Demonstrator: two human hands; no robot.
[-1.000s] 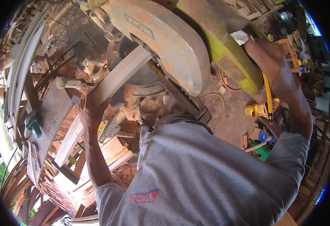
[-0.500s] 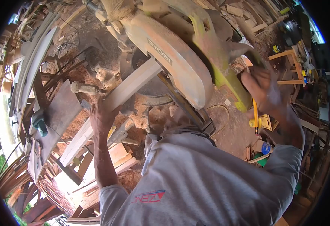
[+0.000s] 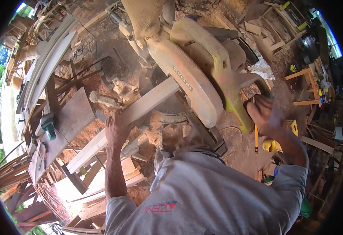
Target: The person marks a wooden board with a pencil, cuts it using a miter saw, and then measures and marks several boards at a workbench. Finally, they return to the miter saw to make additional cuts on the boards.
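Note:
A pale wooden strip runs diagonally under the orange-and-green miter saw, its upper end at the saw's blade guard. My left hand is closed around the strip partway along it, left of the saw. My right hand has its fingers wrapped around the saw's looped handle. A yellow pencil sticks out downward from among those fingers. A clamp-like knob with a pale grip sits beside the strip, above my left hand. Sawdust coats the saw and its base.
A flat dark board with a green power tool lies to the left. Stacked planks stand at upper left. More timber lies below my left hand. A yellow tape measure sits near my right forearm. Sawdust covers the ground.
The camera view has shifted, so the scene sits lower and further right. My right hand and the saw's head appear lower. My left hand stays on the strip.

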